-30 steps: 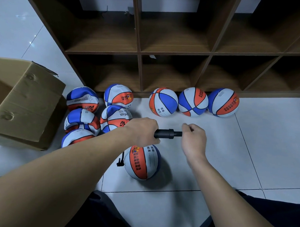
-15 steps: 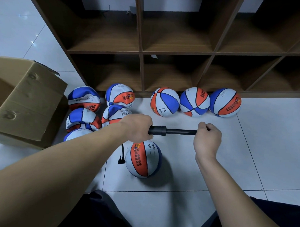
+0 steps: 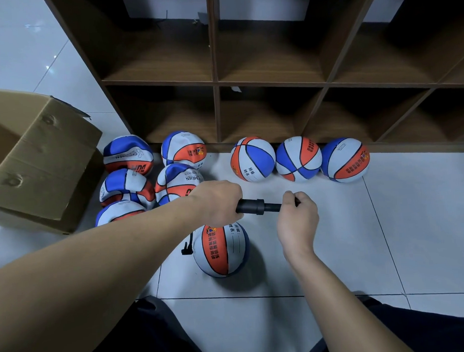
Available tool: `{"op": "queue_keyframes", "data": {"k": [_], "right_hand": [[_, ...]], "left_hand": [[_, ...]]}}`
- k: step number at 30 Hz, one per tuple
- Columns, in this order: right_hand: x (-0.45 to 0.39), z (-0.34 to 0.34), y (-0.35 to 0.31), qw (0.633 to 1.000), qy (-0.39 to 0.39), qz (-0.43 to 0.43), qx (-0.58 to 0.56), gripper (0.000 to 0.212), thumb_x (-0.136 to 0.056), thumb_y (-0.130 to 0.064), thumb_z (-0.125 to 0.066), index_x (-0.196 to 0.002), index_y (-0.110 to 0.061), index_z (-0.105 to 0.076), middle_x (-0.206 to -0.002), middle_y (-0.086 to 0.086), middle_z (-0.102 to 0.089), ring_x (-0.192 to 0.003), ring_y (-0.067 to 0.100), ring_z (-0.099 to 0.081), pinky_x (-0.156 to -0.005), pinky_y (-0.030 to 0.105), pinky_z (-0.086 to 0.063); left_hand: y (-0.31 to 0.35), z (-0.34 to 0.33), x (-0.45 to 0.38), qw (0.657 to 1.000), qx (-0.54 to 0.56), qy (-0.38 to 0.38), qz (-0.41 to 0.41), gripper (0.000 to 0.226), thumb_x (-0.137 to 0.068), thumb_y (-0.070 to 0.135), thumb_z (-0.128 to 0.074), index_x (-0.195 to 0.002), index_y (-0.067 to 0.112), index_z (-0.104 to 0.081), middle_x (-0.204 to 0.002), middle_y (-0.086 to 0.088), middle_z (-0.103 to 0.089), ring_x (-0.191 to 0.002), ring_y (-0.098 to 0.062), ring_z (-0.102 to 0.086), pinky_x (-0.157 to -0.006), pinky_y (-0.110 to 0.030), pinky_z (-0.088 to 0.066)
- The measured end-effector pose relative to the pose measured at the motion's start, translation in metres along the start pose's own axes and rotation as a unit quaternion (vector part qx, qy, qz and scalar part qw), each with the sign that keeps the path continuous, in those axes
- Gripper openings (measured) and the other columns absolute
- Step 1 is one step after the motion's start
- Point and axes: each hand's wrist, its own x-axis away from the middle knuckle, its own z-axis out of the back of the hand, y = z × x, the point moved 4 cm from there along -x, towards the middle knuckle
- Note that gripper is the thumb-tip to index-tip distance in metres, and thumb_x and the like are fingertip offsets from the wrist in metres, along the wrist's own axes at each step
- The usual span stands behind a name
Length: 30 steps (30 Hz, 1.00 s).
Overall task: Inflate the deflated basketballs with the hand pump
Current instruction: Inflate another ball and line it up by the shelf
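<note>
Left hand: the left hand wraps its fingers round the barrel of the hand pump, holding it level above the floor so the plunger has something fixed to work against.
Right hand: the right hand is curled round the pump's handle at the right end; little of the rod shows between handle and barrel, so the plunger looks close to fully pushed in.
Ball in work: the basketball lies on the tiled floor just near of the pump, between the two forearms, within reach of the short black hose that hangs down at its left side; whether the needle sits in the valve I cannot tell.
Flat balls: five deflated basketballs, dented and creased, are heaped at the left beside the cardboard box, probably the waiting pile.
Round balls: three inflated basketballs stand in a row against the foot of the wooden shelf, likely set apart as finished.
Step, as I judge it: pumping strokes on the near ball, which already looks fairly round.
</note>
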Motion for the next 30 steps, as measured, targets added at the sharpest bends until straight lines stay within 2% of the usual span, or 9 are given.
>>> {"op": "queue_keyframes", "data": {"k": [4, 10, 14, 21, 27, 30], "right_hand": [[0.007, -0.006, -0.003, 1.0, -0.011, 0.016, 0.008, 0.038, -0.106, -0.026, -0.052, -0.072, -0.011, -0.043, -0.063, 0.0, -0.046, -0.064, 0.024, -0.042, -0.059, 0.039, -0.035], [0.017, -0.012, -0.004, 0.999, -0.028, 0.032, 0.022, 0.038, -0.108, -0.026, -0.05, -0.073, -0.012, -0.047, -0.067, 0.003, -0.053, -0.067, 0.024, -0.048, -0.061, 0.039, -0.04], [0.017, -0.014, -0.004, 0.999, -0.037, 0.027, 0.024, 0.037, -0.109, -0.027, -0.05, -0.075, -0.011, -0.049, -0.069, 0.003, -0.054, -0.069, 0.023, -0.05, -0.063, 0.038, -0.042], [0.013, -0.017, -0.001, 0.998, -0.065, -0.002, 0.001, 0.036, -0.106, -0.028, -0.053, -0.074, -0.011, -0.049, -0.066, -0.001, -0.052, -0.065, 0.021, -0.047, -0.061, 0.037, -0.039], [-0.004, -0.013, -0.002, 0.991, -0.122, -0.051, -0.008, 0.037, -0.102, -0.025, -0.058, -0.07, -0.015, -0.043, -0.049, -0.014, -0.038, -0.053, 0.014, -0.034, -0.053, 0.029, -0.031], [-0.016, -0.002, -0.004, 0.993, -0.108, -0.043, -0.001, 0.039, -0.1, -0.025, -0.061, -0.067, -0.017, -0.042, -0.049, -0.013, -0.034, -0.055, 0.017, -0.03, -0.053, 0.029, -0.029]], "left_hand": [[0.006, -0.003, 0.0, 1.0, 0.01, 0.005, 0.002, 0.026, -0.096, 0.041, -0.061, -0.076, 0.027, -0.054, -0.071, 0.003, -0.059, -0.061, -0.017, -0.057, -0.058, -0.031, -0.047], [0.013, -0.006, -0.001, 1.0, 0.016, 0.006, -0.019, 0.026, -0.097, 0.051, -0.063, -0.09, 0.026, -0.065, -0.072, 0.004, -0.06, -0.064, -0.016, -0.059, -0.06, -0.033, -0.05], [0.013, -0.007, -0.002, 1.0, 0.018, 0.002, -0.023, 0.027, -0.097, 0.051, -0.063, -0.091, 0.025, -0.066, -0.073, 0.004, -0.062, -0.066, -0.017, -0.061, -0.063, -0.035, -0.055], [0.009, -0.007, -0.004, 1.0, 0.014, -0.003, -0.027, 0.03, -0.096, 0.055, -0.064, -0.09, 0.026, -0.066, -0.072, 0.003, -0.062, -0.066, -0.017, -0.062, -0.061, -0.033, -0.052], [0.003, -0.008, -0.009, 0.999, 0.024, -0.009, -0.029, 0.035, -0.095, 0.06, -0.064, -0.092, 0.025, -0.066, -0.074, 0.002, -0.063, -0.067, -0.018, -0.062, -0.06, -0.033, -0.049], [-0.005, -0.007, -0.011, 0.999, 0.033, -0.016, -0.024, 0.036, -0.094, 0.062, -0.065, -0.087, 0.026, -0.066, -0.074, 0.002, -0.064, -0.069, -0.02, -0.063, -0.063, -0.035, -0.053]]}}
